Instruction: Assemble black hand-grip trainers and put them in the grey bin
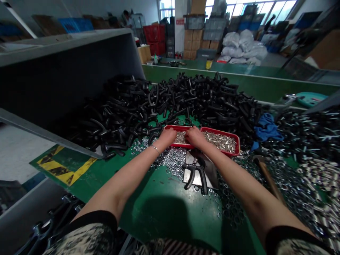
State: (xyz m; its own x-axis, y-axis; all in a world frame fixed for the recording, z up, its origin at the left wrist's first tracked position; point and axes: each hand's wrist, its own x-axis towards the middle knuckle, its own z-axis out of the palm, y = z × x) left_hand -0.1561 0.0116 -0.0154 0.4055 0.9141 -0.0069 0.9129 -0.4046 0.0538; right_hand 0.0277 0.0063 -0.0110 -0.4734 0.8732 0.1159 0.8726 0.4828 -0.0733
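Note:
My left hand point(168, 136), a bracelet at its wrist, is at the left end of a red tray point(177, 126) of small metal pieces point(181, 137). Its fingers are curled; what they hold, if anything, is hidden. Over the right end of that tray my right hand point(195, 136) has its fingers bent down and pressed together, their tips hidden. Beside it stands a second red tray point(238, 144) of small metal pins point(221, 141). Below the hands, a black two-armed handle part point(196, 174) lies on a metal plate point(211, 173). Loose washers point(172, 160) surround the plate.
A large heap of black handles point(196, 95) spreads behind the trays. To the right are a blue cloth point(267, 128), a hammer point(269, 177) and piles of metal sleeves point(322, 173). A grey shelf frame point(53, 131) borders the green table point(159, 194) on the left.

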